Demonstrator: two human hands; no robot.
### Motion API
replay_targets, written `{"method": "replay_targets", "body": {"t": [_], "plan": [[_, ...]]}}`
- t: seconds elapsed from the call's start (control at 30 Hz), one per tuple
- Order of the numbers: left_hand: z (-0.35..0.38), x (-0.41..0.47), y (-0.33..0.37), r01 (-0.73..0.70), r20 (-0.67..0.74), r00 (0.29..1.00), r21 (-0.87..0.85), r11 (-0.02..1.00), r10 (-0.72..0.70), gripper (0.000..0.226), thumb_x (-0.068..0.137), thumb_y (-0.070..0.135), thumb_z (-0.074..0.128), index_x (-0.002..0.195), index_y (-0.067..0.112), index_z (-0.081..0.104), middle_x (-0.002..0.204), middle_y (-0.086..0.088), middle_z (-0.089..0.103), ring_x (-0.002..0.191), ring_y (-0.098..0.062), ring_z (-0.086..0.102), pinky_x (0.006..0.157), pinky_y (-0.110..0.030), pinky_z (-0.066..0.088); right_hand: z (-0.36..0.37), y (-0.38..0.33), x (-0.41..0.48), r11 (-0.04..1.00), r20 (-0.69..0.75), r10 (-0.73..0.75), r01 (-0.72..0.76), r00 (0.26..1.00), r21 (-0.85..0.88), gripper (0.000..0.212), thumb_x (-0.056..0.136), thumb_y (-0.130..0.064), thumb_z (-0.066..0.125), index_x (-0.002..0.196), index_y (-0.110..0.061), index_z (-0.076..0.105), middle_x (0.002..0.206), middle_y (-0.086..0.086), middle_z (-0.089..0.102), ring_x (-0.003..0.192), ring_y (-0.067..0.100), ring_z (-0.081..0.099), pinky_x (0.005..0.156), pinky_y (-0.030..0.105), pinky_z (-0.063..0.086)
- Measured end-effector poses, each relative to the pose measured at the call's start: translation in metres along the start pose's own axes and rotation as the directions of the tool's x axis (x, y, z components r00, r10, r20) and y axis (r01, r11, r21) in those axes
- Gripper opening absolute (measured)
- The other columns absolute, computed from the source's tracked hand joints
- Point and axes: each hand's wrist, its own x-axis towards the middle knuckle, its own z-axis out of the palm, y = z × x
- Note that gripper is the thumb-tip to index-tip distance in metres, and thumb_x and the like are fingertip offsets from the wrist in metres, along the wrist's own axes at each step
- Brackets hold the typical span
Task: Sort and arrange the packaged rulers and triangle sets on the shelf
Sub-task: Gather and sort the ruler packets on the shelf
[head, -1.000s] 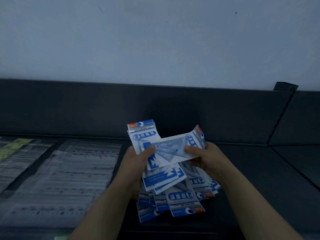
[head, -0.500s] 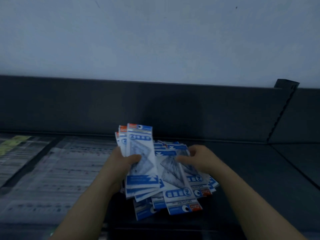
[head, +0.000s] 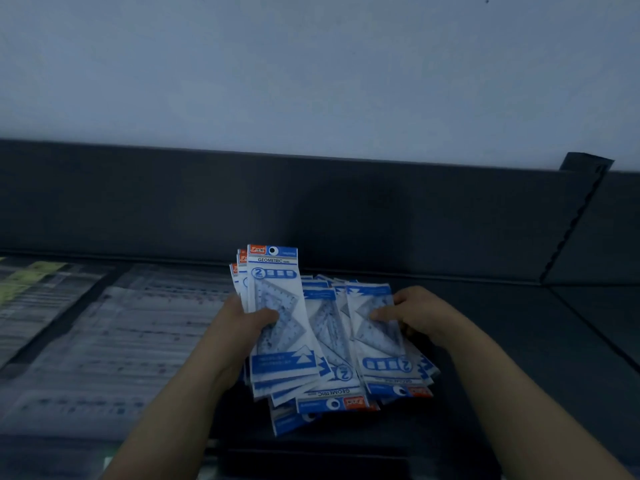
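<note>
My left hand (head: pixel 242 327) grips an upright stack of blue-and-white triangle set packs (head: pixel 277 306), thumb across the front pack, headers pointing away from me. Just to its right a loose pile of the same packs (head: pixel 332 400) lies on the dark shelf (head: pixel 502 358), most of them turned upside down with headers toward me. My right hand (head: pixel 412 313) pinches the top pack on the right side of that pile (head: pixel 377 341), fingers on its upper edge.
Flat packaged rulers (head: pixel 104 341) lie in rows over the left part of the shelf, some with yellow labels (head: pixel 24 282) at the far left. A dark back panel (head: pixel 346 209) runs behind, and a notched divider (head: pixel 575 216) stands at the right.
A pack held crosswise between both hands has been turned upright and added to the front of the left-hand stack. My right hand has dropped onto the pile and taken hold of another pack.
</note>
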Motion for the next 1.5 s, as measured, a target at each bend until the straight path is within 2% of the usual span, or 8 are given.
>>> {"method": "replay_targets", "body": {"t": [0.2, 0.43, 0.7, 0.8, 0.93, 1.13, 1.33, 1.5], "plan": [[0.008, -0.004, 0.006, 0.009, 0.008, 1.000, -0.107, 0.994, -0.008, 0.018, 0.090, -0.003, 0.052, 0.100, 0.011, 0.058, 0.095, -0.019, 0.070, 0.080, -0.035, 0.068, 0.066, -0.042, 0.057, -0.023, 0.014, 0.002, 0.697, -0.127, 0.041, 0.063, 0.991, 0.715, 0.010, 0.087, 0.000, 0.060, 0.096, -0.004, 0.059, 0.071, 0.008, 0.063, 0.054, 0.012, 0.058, 0.043, 0.021, 0.049], [0.039, 0.002, -0.009, 0.025, 0.042, 0.999, -0.275, 0.961, -0.014, 0.038, 0.085, -0.004, 0.052, 0.121, 0.007, 0.052, 0.109, -0.022, 0.066, 0.092, -0.037, 0.068, 0.062, -0.040, 0.056, 0.010, -0.004, -0.018, 0.371, -0.108, -0.011, 0.104, 0.994, 0.923, 0.035, 0.090, 0.004, 0.055, 0.123, -0.005, 0.048, 0.085, 0.017, 0.069, 0.060, 0.017, 0.071, 0.051, 0.024, 0.056], [0.058, -0.001, -0.011, -0.038, -0.004, 0.999, -0.371, 0.928, 0.040, 0.050, 0.086, 0.010, 0.070, 0.131, 0.017, 0.047, 0.114, -0.010, 0.067, 0.094, -0.028, 0.069, 0.061, -0.037, 0.059, 0.040, -0.013, -0.033, 0.884, -0.179, -0.183, 0.242, 0.967, 0.400, 0.007, 0.086, -0.011, 0.068, 0.081, -0.008, 0.064, 0.078, 0.006, 0.066, 0.068, 0.014, 0.062, 0.060, 0.024, 0.050], [0.052, 0.006, -0.004, -0.125, -0.130, 0.987, -0.306, 0.944, 0.089, 0.048, 0.087, 0.011, 0.068, 0.131, 0.014, 0.047, 0.116, -0.011, 0.066, 0.093, -0.026, 0.068, 0.057, -0.031, 0.058, 0.033, -0.013, -0.041, 0.925, 0.026, -0.293, 0.277, 0.956, 0.261, 0.009, 0.084, -0.014, 0.070, 0.076, -0.011, 0.067, 0.073, 0.004, 0.068, 0.068, 0.013, 0.061, 0.062, 0.022, 0.048], [0.022, 0.006, 0.013, -0.132, -0.218, 0.974, -0.329, 0.935, 0.061, 0.036, 0.089, 0.000, 0.061, 0.123, 0.005, 0.050, 0.103, -0.018, 0.067, 0.079, -0.028, 0.069, 0.056, -0.036, 0.058, 0.015, 0.001, -0.030, 0.973, -0.178, -0.227, 0.216, 0.958, -0.080, 0.022, 0.086, -0.030, 0.067, 0.085, -0.008, 0.067, 0.079, 0.006, 0.067, 0.072, 0.014, 0.059, 0.061, 0.027, 0.048], [-0.026, 0.005, 0.019, -0.058, -0.262, 0.965, -0.240, 0.969, -0.007, 0.012, 0.079, -0.006, 0.056, 0.072, 0.003, 0.053, 0.068, -0.012, 0.055, 0.057, -0.024, 0.056, 0.040, -0.020, 0.046, 0.032, 0.004, -0.025, 0.955, -0.030, -0.062, 0.050, 0.998, -0.291, 0.064, 0.059, -0.061, 0.078, 0.102, -0.017, 0.058, 0.097, -0.003, 0.060, 0.085, 0.013, 0.059, 0.061, 0.025, 0.045], [-0.034, 0.001, 0.012, -0.021, -0.203, 0.979, -0.121, 0.992, -0.004, 0.012, 0.077, -0.008, 0.057, 0.086, -0.001, 0.054, 0.075, -0.019, 0.058, 0.059, -0.028, 0.057, 0.046, -0.028, 0.049, 0.020, 0.005, -0.021, 0.998, -0.159, -0.058, 0.055, 0.986, -0.025, 0.014, 0.083, -0.021, 0.070, 0.085, -0.012, 0.059, 0.078, 0.001, 0.060, 0.065, 0.011, 0.056, 0.049, 0.022, 0.041], [-0.038, -0.006, 0.010, -0.038, -0.140, 0.989, 0.010, 0.999, 0.039, 0.015, 0.081, -0.009, 0.057, 0.087, 0.004, 0.061, 0.082, -0.016, 0.067, 0.070, -0.027, 0.060, 0.062, -0.030, 0.050, 0.012, -0.001, -0.027, 0.966, -0.229, -0.023, 0.081, 0.973, 0.245, 0.012, 0.090, -0.012, 0.058, 0.086, -0.001, 0.059, 0.074, 0.016, 0.059, 0.062, 0.022, 0.055, 0.056, 0.027, 0.042]]}}
